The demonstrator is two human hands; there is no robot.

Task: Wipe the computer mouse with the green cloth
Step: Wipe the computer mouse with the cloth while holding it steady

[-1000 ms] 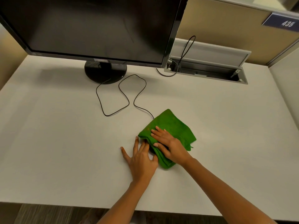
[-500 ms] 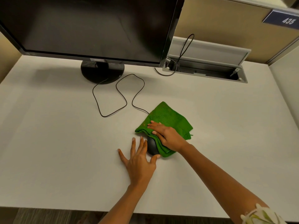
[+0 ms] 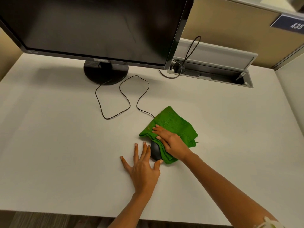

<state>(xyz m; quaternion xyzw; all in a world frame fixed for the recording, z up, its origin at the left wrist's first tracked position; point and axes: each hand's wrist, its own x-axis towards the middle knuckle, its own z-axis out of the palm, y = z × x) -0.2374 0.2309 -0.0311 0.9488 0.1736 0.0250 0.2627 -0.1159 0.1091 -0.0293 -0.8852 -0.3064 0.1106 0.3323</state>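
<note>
Right hand (image 3: 172, 142) flat, pressing green cloth (image 3: 174, 127) onto computer mouse (image 3: 155, 151) | left hand (image 3: 143, 168) splayed, bracing mouse | mid-wipe | next: uncovered left flank

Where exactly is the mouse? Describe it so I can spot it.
Start at the large black monitor and follow the thin black cable down the white desk. It ends under the green cloth. The small dark rounded mouse peeks out, between both hands.
</note>
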